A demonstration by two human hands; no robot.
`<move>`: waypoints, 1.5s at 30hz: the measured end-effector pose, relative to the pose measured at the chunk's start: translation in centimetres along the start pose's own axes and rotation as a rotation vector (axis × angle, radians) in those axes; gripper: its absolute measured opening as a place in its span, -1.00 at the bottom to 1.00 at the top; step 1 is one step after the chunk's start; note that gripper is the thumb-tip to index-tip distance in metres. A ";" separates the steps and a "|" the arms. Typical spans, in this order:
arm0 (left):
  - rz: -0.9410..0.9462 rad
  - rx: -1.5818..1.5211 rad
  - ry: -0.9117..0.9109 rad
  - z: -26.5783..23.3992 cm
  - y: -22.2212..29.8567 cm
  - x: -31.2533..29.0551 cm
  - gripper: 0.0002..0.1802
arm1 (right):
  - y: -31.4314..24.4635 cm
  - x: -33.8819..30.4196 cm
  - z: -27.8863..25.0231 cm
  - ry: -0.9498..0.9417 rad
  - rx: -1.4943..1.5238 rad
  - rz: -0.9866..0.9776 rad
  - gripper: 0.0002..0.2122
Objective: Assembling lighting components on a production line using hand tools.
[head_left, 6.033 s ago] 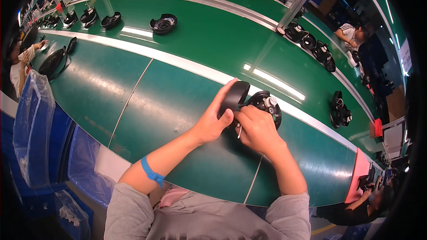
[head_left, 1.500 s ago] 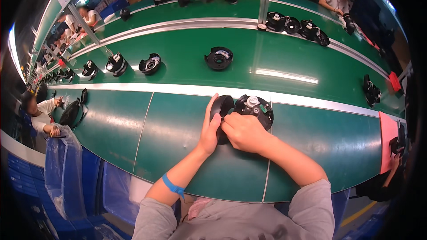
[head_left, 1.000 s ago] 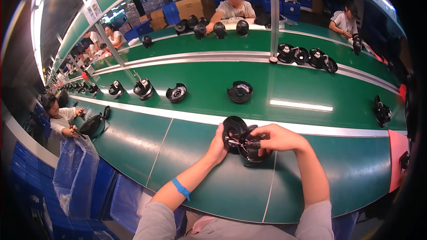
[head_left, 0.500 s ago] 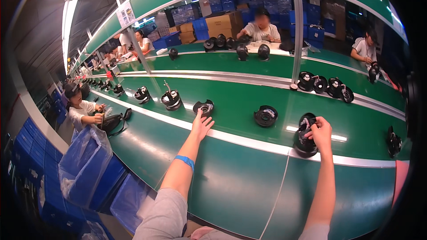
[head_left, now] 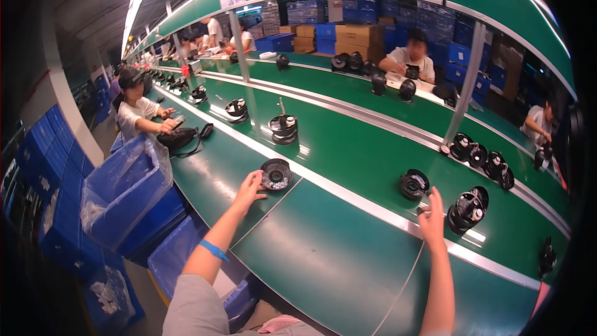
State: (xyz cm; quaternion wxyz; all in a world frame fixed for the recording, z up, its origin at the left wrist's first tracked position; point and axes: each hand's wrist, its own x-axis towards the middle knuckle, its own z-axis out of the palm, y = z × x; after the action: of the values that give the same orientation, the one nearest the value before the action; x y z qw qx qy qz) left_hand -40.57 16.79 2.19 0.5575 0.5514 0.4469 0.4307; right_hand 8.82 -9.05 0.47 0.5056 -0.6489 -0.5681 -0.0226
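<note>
Black round housing [head_left: 276,174] is pinched by left hand [head_left: 249,191] at far edge of the desk [head_left: 336,242]; right hand [head_left: 431,216] is loosely spread.

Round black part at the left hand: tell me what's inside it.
Inside the round black part, a ring shows near the middle; whatever lies beneath the ring or under the part is covered.

My left forearm [head_left: 217,239], one: angled forward, inclined rightward; left hand [head_left: 249,191] in a fingertip grasp. My right forearm [head_left: 441,286], one: extended straight ahead; right hand [head_left: 432,221] unclenched, fingers pointing away from me.
</note>
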 end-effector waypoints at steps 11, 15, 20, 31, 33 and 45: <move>0.022 -0.320 0.492 -22.9 4.2 5.7 -0.02 | -0.9 0.8 5.8 -0.075 -0.261 0.119 -0.49; 0.158 -0.297 0.720 -27.3 5.4 8.6 -0.04 | -1.8 0.5 5.2 -0.044 -0.283 0.167 -0.51; 0.146 -0.273 0.635 -31.0 6.1 12.5 -0.40 | -1.7 0.3 5.2 -0.039 -0.385 0.118 -0.54; -0.075 1.154 0.984 -41.8 0.9 11.8 -0.18 | -3.1 1.5 7.1 0.004 -0.338 0.104 -0.58; -0.133 0.709 0.661 -39.1 -1.4 13.3 0.02 | -2.5 0.8 6.2 0.003 -0.400 0.157 -0.59; 0.328 0.001 0.382 -18.1 5.4 6.1 -0.58 | -4.9 0.8 5.9 -0.014 -0.407 0.029 -0.64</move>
State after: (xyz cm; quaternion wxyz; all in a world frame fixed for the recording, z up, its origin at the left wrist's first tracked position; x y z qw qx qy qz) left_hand -56.68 26.96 7.60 0.3854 0.5255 0.4490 0.6113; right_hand 2.09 -5.24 1.15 0.3604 -0.7460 -0.5458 -0.1251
